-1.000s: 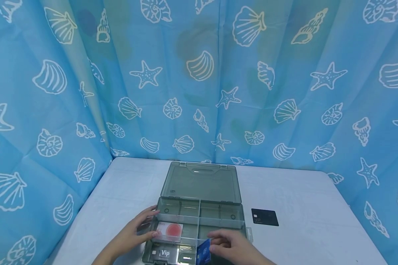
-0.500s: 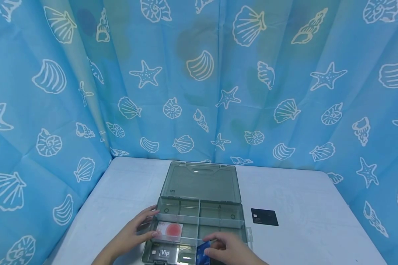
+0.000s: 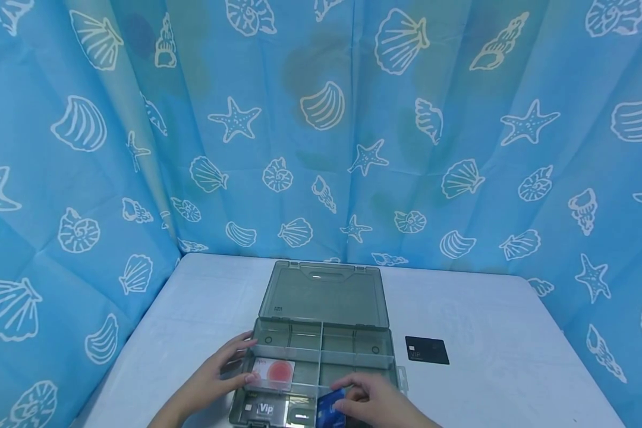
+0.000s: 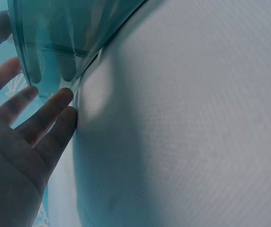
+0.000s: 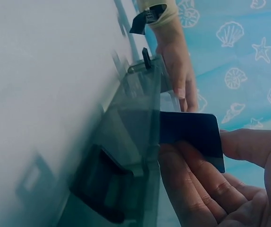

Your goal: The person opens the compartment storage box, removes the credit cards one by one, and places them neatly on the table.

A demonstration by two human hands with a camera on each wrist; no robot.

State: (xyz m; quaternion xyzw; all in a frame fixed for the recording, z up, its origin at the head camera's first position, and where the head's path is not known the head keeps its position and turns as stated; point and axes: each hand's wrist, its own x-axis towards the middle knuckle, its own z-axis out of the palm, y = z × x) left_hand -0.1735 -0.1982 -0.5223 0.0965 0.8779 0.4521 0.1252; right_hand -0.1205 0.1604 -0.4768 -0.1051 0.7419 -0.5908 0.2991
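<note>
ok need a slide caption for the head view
Right hand pinches a blue card over an open grey compartment box; left hand steadies its side; a black card lies on the table.

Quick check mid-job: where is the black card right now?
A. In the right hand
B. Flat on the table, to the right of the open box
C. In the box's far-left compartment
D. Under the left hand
B: the black card lies flat on the table, apart from the open box; the right hand pinches a blue card.
</note>
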